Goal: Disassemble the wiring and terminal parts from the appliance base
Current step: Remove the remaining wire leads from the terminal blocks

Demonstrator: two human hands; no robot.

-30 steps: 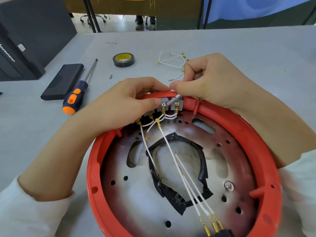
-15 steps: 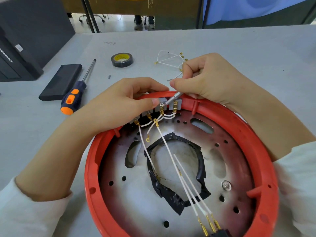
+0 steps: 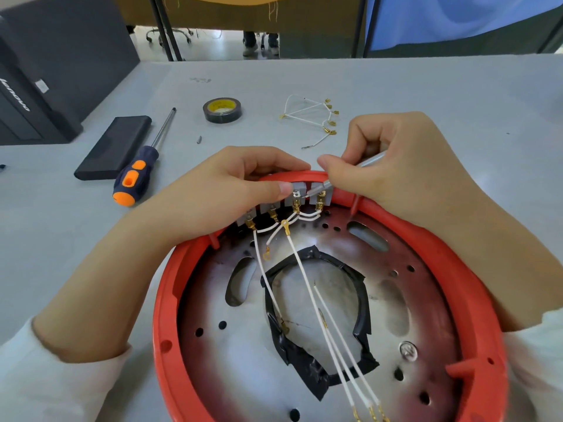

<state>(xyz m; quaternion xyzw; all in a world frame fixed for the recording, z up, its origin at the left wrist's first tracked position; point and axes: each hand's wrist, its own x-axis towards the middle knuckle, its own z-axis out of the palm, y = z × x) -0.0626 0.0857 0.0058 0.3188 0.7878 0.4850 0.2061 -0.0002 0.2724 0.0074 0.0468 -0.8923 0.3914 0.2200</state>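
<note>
Head view: we are loosening a screw on the terminal block [image 3: 292,202] at the far rim of the red base [image 3: 164,300] — next, free its white wires [image 3: 304,278]. Our right hand [image 3: 396,172] pinches a thin metal tool [image 3: 323,186]; our left hand [image 3: 219,193] curls over the block, thumb pressing it

Single head-worn wide-angle view, looking forward and down, close above the red appliance base [image 3: 164,300] on the grey desk [image 3: 426,95].
</note>
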